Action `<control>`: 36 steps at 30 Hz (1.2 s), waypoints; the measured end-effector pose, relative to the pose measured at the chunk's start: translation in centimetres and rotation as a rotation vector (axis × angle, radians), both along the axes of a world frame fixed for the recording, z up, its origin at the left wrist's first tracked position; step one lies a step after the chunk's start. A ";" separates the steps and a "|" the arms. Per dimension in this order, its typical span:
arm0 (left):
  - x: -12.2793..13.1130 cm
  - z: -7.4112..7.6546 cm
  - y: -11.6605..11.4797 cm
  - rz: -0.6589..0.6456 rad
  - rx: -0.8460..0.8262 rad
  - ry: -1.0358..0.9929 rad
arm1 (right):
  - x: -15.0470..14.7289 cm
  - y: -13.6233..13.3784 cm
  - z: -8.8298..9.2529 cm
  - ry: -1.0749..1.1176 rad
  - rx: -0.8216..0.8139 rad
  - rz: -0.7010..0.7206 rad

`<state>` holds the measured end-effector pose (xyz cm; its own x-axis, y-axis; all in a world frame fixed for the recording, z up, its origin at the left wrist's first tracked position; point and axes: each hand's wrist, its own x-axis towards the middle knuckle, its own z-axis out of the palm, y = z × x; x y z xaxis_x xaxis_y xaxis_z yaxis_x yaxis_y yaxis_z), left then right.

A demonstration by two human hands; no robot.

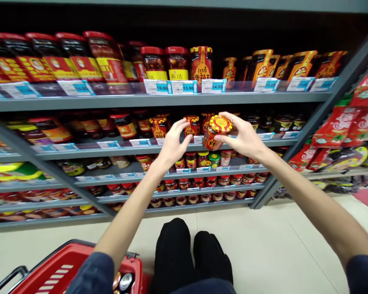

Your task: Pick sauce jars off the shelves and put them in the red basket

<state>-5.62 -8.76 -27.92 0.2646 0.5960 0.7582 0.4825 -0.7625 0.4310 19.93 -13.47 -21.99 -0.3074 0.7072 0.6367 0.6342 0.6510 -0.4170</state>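
Note:
A sauce jar point(214, 132) with a red and yellow lid is gripped in my right hand point(239, 132), tilted, in front of the second shelf from the top. My left hand point(176, 141) reaches toward the same shelf with thumb and fingers apart, holding nothing. Close by its fingertips stands a similar jar point(192, 126) with a red and yellow label. Another such jar point(158, 127) stands just left of my left hand. Whether my left fingers touch the jar beside them, I cannot tell.
Larger red-lidded jars point(101, 53) line the upper shelf point(171, 100) above my hands. Rows of small jars point(199, 181) fill the lower shelves. A red shopping basket point(64, 265) with several jars or cans in it is at lower left. Red packets point(334, 122) hang at the right.

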 end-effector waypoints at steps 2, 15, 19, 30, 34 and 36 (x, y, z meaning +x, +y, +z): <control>-0.3 1.0 3.0 0.030 0.046 0.091 | 0.1 1.6 0.4 -0.025 0.061 0.005; 0.6 0.6 8.1 0.125 0.045 0.291 | -0.9 5.2 -2.0 -0.038 0.189 0.017; 1.1 0.4 7.8 0.123 0.023 0.277 | -0.8 6.3 -2.5 -0.053 0.184 0.020; 1.3 -0.2 7.5 0.158 0.075 0.260 | -1.3 9.3 -2.7 -0.093 0.029 -0.031; 1.1 -0.2 7.6 0.153 0.079 0.251 | -1.1 9.1 -2.9 -0.236 0.116 -0.076; 1.0 -0.2 7.5 0.158 0.085 0.258 | -1.0 8.8 -2.6 -0.343 0.182 -0.145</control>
